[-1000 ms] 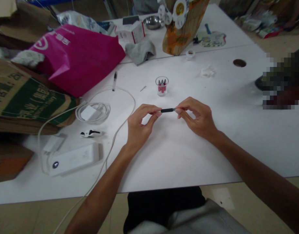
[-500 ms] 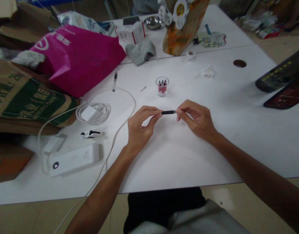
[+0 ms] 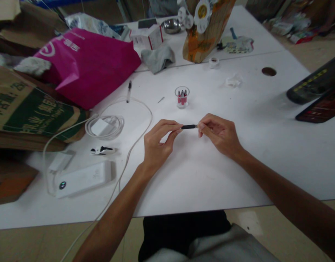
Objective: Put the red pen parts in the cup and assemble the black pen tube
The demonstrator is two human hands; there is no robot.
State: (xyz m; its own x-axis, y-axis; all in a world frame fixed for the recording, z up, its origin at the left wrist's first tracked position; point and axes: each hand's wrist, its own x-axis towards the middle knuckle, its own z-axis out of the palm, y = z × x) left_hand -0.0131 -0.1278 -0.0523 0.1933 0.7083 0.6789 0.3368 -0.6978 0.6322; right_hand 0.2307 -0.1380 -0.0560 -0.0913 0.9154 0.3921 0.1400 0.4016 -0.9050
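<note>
Two hands pinch a small black stick over the white desk.

The left hand (image 3: 156, 145) and right hand (image 3: 220, 134) each close thumb and fingertips on one end of the black stick (image 3: 188, 126), held level just above the desk (image 3: 200, 174), in front of a small clear cup (image 3: 182, 96) of red-tipped pieces. The stick looks light, stiff and smooth, likely to slip, so a grip at the ends seems best. A white cable (image 3: 134, 142) lies to the left.

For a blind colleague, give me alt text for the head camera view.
Both hands, left hand and right hand, pinch the ends of a short black rod above a white table. Behind stands a small clear cup of red-tipped pieces.
</note>
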